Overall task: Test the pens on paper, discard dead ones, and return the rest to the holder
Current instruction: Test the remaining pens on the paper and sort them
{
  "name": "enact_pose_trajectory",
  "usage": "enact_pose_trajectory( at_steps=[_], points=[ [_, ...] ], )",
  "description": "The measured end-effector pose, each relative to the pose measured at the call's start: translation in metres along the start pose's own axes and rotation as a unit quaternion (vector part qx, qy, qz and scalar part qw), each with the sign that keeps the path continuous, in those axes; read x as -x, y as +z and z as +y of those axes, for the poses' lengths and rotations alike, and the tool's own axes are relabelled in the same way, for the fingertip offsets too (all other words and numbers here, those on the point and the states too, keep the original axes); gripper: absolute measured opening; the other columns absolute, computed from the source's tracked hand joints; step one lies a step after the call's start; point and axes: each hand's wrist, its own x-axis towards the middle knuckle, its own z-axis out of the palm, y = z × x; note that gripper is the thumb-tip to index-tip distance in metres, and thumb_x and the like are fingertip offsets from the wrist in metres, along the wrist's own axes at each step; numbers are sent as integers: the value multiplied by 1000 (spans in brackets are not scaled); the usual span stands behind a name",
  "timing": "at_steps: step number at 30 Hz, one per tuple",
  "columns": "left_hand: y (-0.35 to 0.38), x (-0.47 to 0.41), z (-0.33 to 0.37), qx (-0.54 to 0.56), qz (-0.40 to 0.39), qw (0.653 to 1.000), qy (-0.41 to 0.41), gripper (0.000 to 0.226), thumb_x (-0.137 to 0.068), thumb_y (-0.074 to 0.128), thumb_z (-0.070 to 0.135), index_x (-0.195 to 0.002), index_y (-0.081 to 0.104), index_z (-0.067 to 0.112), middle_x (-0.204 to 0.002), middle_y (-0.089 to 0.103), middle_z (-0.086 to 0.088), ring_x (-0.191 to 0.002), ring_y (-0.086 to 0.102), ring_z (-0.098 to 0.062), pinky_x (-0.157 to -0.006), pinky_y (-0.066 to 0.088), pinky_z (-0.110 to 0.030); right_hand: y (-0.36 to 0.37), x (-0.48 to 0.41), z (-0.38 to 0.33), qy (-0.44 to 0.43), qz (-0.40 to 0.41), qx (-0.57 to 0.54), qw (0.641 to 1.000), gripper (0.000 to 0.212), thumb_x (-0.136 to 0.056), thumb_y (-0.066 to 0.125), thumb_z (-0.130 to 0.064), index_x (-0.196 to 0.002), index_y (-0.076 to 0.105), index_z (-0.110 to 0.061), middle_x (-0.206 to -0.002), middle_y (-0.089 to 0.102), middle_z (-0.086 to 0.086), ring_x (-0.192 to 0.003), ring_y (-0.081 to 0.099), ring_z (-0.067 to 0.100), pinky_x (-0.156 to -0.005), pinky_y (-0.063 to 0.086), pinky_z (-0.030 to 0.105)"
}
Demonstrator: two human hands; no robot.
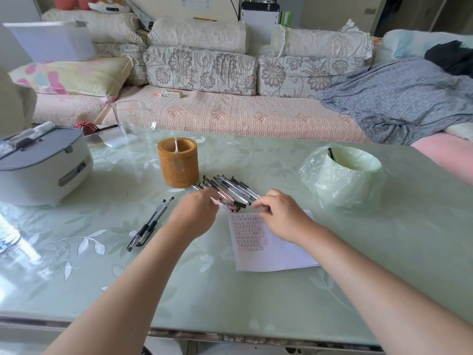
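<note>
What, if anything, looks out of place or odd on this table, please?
Nothing is spilled or broken. The pens lie in a loose pile beside the holder, two more pens lie apart left of it, and one dark pen leans inside the lined bin.

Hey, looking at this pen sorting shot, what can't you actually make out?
Head view only.
Left hand: fingers hidden behind its own back and blurred; whether it grips anything is unclear.
Right hand: fingertips motion-blurred; whether they pinch anything is unclear.
Bagged bin: rim hides the contents beyond one dark pen end.
Holder: wall hides the inside.
Paper: marks too small to read.
</note>
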Motion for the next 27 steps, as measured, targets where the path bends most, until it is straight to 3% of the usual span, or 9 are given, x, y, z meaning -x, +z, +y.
enact_pose_trajectory(
  at_steps=[3,9,13,16,21,27],
  points=[
    [-7,-2,-22,-108,37,992,-57,32,-91,50,12,-121,59,14,-118,57,-9,-109,52,-28,-84,50,-40,-2,-10,-4,37,74,-5,997,20,-84,65,-12,-102,70,-20,-86,55,-7,-79,55,13,-79,47,28],
    [-22,6,-42,-227,-2,957,-182,37,-84,46,8,-120,50,8,-121,44,-15,-117,41,-32,-91,43,-38,0,-29,0,129,160,33,978,14,-86,64,-22,-98,70,-24,-93,72,-8,-91,64,16,-74,46,27],
    [-21,5,-48,-239,-13,955,-177,38,-85,44,7,-123,49,6,-122,45,-15,-117,44,-32,-92,43,-37,8,-42,9,169,160,55,971,10,-87,63,-21,-94,71,-21,-97,73,-2,-94,65,25,-75,50,30],
    [-21,2,-46,-248,-10,954,-167,36,-85,46,8,-120,52,7,-120,50,-14,-115,46,-31,-92,42,-36,14,-47,16,191,156,79,966,11,-88,59,-22,-87,70,-18,-91,72,1,-87,63,29,-68,49,31],
    [-18,-1,-38,-255,-17,956,-145,33,-85,46,6,-116,55,7,-115,58,-14,-111,55,-32,-88,43,-35,25,-52,20,167,125,81,975,19,-91,53,-18,-89,71,-23,-100,68,3,-90,61,30,-69,47,32],
    [-15,-1,-31,-211,-32,970,-120,28,-84,45,0,-108,60,3,-112,58,-17,-107,58,-35,-81,47,-37,21,-52,22,143,105,84,981,30,-96,46,-19,-114,68,-26,-119,60,6,-103,60,31,-80,49,36]
  ],
)
